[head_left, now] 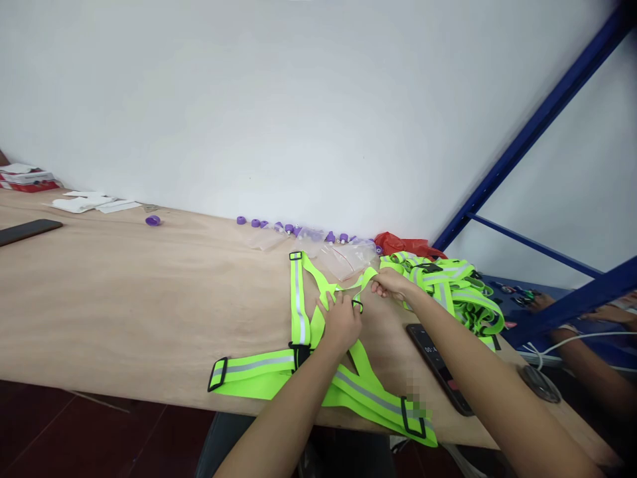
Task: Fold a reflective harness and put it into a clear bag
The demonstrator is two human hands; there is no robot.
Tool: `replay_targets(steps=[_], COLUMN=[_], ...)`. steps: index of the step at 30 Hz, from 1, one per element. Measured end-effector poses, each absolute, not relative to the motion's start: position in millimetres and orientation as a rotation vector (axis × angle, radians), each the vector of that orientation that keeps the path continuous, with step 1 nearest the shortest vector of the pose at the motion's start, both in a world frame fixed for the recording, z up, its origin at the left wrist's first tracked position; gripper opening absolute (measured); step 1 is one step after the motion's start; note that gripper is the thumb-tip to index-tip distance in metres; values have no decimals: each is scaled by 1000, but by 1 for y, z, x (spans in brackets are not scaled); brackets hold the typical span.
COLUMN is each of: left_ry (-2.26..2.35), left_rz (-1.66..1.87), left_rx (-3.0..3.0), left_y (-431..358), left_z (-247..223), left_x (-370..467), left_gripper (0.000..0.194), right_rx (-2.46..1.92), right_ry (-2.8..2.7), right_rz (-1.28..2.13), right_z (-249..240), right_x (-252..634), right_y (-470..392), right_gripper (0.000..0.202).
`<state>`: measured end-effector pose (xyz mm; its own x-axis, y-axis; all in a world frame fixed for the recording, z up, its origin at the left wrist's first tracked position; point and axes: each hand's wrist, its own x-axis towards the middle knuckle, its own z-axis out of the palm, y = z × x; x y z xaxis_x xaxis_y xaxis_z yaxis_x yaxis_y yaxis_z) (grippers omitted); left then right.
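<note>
A neon-yellow reflective vest (298, 302) made of straps, with silver stripes and black buckles, lies spread out at the table's front edge. My left hand (342, 322) is on its upper middle, fingers curled over the crossing straps beside a small black buckle. A strap end is pinched in the closed fingers of my right hand (392, 284), lifted a little and twisted between both hands. The black side buckle (413, 418) rests at the lower right, near the edge. What lies under my left palm is hidden.
Beyond my right hand is a heap of similar vests (458, 292). Clear plastic bags (343, 257) and several purple caps (289, 228) line the wall. A phone (435, 365) lies beside my right forearm. A blue metal frame (537, 126) and another person's arm (587, 358) are at right.
</note>
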<state>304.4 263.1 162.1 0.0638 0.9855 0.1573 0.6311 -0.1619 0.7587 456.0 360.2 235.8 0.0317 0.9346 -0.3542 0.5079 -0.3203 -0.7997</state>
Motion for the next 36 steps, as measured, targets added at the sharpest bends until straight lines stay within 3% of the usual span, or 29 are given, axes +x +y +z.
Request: replay_targets(steps=[6, 15, 21, 26, 32, 36], left_ry=[1569, 1517, 1507, 1484, 1484, 1495], left_rz=[903, 919, 932, 936, 1003, 1076], left_rx=[1803, 1735, 1694, 1673, 1656, 1628], left_y=[265, 263, 263, 264, 265, 264], left_z=[165, 171, 174, 173, 170, 173], left_x=[303, 301, 300, 300, 301, 299], left_gripper=[25, 24, 20, 20, 17, 18], right_rx=[-1585, -1300, -1367, -1496, -1608, -1631], right_ry=[-1325, -1294, -1417, -1614, -1718, -1690], right_rz=[1301, 1264, 1234, 1005, 681, 682], right_z=[239, 252, 261, 263, 269, 264], right_x=[448, 442, 441, 442, 444, 437], right_y=[360, 368, 375, 386, 402, 407], right_gripper=[9, 19, 13, 32, 25, 27])
